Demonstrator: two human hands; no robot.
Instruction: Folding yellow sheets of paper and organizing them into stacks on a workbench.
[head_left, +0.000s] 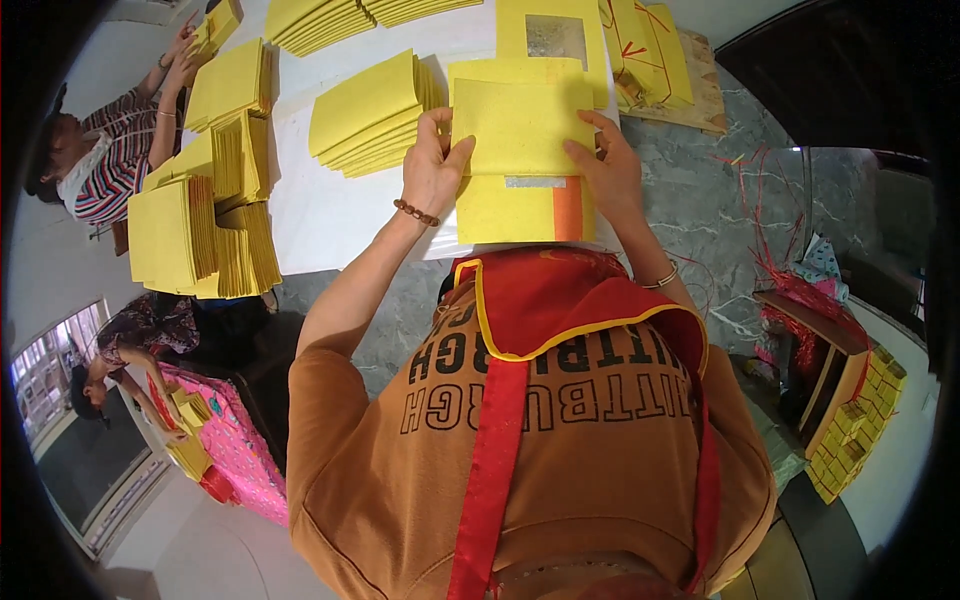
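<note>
Both of my hands grip a yellow paper sheet point(523, 125) by its left and right edges, above the near part of the white table. My left hand point(436, 165), with a beaded bracelet on the wrist, pinches the left edge. On the right edge, the thumb and fingers of my right hand point(607, 168) are closed. Below the held sheet shows another yellow sheet point(495, 212), with an orange strip and part of a silver patch. A further yellow sheet with a silver square point(556, 40) lies beyond. Left of my hands, a fanned pile of folded yellow paper point(365, 115) rests on the table.
Stacks of folded yellow paper point(175, 235) line the white table's point(310, 225) left side. Tied yellow bundles point(660, 55) sit on a board at far right. Red strings point(770, 235) hang at right. Two people work at left, one handling yellow paper point(215, 28).
</note>
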